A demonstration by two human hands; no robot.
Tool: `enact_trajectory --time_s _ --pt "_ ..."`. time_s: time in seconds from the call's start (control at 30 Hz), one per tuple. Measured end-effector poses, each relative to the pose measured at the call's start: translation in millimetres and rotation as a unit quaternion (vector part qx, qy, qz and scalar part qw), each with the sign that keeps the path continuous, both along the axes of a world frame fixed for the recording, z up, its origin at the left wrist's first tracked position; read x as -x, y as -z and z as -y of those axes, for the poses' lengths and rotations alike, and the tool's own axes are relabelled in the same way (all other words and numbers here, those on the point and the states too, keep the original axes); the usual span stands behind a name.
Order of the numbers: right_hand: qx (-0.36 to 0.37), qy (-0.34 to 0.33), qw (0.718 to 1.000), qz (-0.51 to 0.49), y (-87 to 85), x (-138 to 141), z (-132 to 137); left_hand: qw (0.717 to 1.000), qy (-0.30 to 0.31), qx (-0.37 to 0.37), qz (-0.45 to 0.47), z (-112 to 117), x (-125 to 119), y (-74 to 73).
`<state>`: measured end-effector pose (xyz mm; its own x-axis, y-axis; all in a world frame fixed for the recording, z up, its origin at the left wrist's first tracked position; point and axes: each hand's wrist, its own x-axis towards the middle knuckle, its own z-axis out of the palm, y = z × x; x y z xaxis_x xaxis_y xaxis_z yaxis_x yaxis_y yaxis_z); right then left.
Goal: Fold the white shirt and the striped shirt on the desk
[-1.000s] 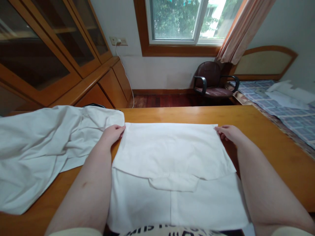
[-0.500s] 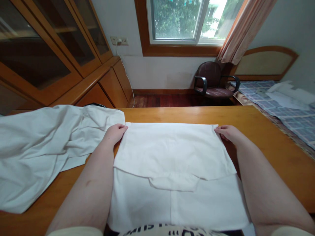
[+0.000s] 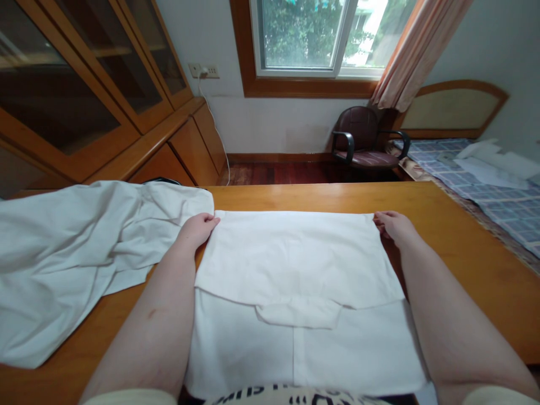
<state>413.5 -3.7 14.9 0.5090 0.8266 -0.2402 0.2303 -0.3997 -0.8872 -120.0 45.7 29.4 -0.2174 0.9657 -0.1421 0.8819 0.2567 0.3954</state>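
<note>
A white shirt (image 3: 295,259) lies in front of me on the wooden table, its upper part folded over toward me. A collar-like flap (image 3: 297,313) shows below the folded edge, and a straight placket-like strip runs down from it. My left hand (image 3: 201,228) pinches the far left corner of the fold. At the far right corner, my right hand (image 3: 392,226) has its fingers closed on the cloth. The far edge between them is nearly straight.
Another white garment (image 3: 84,242) lies rumpled on the left of the table (image 3: 464,270). Beyond the table are a brown armchair (image 3: 358,135), a bed (image 3: 485,185) with a checked sheet, and a glass-door cabinet (image 3: 139,129) on the left.
My right hand has shifted slightly outward and away from me at the far right corner. My left hand and the shirt look nearly the same.
</note>
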Motion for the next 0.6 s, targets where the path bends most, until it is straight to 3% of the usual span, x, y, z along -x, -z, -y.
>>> enact_trajectory --time_s 0.1,0.3,0.43,0.6 --pt "0.008 0.032 0.999 0.024 0.0 4.0 -2.6 1.000 0.001 0.001 -0.002 0.0 -0.5 -0.4" --pt "0.012 0.001 1.000 0.021 -4.8 4.0 -0.3 1.000 0.001 0.001 -0.002 -0.9 -0.7 1.2" --pt "0.003 0.034 0.999 0.023 -5.8 7.3 -0.6 1.000 0.003 -0.003 0.000 0.3 -0.7 0.2" --pt "-0.028 0.043 0.998 -0.036 -4.7 12.0 -1.6 1.000 0.000 0.002 -0.002 1.5 -1.7 -1.4"
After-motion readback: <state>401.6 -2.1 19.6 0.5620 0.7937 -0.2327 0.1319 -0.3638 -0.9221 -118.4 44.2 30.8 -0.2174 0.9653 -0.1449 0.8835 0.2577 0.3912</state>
